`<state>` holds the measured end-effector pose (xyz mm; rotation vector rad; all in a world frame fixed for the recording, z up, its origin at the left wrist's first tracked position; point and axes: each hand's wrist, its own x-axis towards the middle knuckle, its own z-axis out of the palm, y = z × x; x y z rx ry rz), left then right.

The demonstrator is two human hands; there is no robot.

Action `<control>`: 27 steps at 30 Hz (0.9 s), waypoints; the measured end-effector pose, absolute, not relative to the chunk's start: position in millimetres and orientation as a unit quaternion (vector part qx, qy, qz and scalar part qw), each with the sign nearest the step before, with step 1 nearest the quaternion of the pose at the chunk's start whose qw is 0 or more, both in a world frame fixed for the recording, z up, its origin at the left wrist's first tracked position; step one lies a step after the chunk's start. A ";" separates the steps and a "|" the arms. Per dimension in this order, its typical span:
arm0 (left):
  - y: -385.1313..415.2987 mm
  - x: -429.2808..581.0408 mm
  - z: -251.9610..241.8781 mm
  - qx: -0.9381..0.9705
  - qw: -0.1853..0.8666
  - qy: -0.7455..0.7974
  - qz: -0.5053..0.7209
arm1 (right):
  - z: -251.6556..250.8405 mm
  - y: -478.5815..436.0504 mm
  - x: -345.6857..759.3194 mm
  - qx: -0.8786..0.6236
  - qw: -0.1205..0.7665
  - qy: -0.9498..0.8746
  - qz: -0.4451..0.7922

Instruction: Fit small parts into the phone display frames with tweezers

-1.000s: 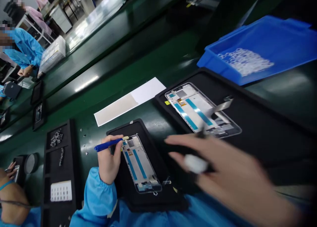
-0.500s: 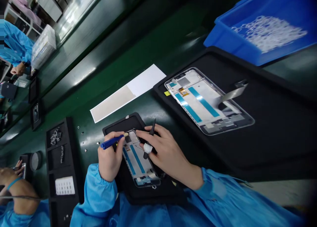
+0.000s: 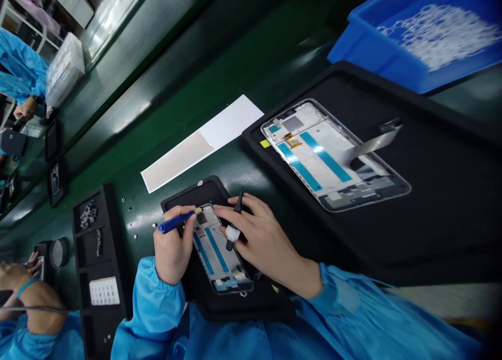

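Observation:
My left hand (image 3: 172, 250) pinches a slim blue stick tool (image 3: 172, 224), its pale end over the upper end of a phone frame (image 3: 223, 252). The frame lies tilted on a small black padded tray (image 3: 204, 190), showing a silver inside with two teal strips. My right hand (image 3: 266, 239) rests over the frame's right edge, fingertips near its top corner. A black pointed tool (image 3: 239, 203) lies across its curled fingers, with a white wrapped piece (image 3: 232, 233) by the thumb. The fingers hide part of this tool and the frame's edge.
A larger black tray (image 3: 431, 218) at right bears a bigger silver frame (image 3: 329, 156) with a raised ribbon cable. Behind stands a blue bin (image 3: 376, 62) of white rings. A white strip (image 3: 196, 145), a black parts tray (image 3: 115, 255) and co-workers' hands (image 3: 37, 263) are also around.
The view has shifted slightly. Both hands keep their grips and places at the top of the phone frame, with hardly any movement of the blue tool.

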<state>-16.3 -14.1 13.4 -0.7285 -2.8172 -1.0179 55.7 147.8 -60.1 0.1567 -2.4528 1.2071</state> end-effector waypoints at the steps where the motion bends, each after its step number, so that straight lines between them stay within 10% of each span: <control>1: -14.0 -16.2 13.3 -0.240 0.033 -0.914 -0.326 | -59.9 147.8 55.7 0.057 0.200 -0.878 0.432; 27: -13.2 -16.3 12.9 -0.305 0.079 -0.916 -0.249 | -60.4 148.1 55.3 0.057 0.203 -0.878 0.430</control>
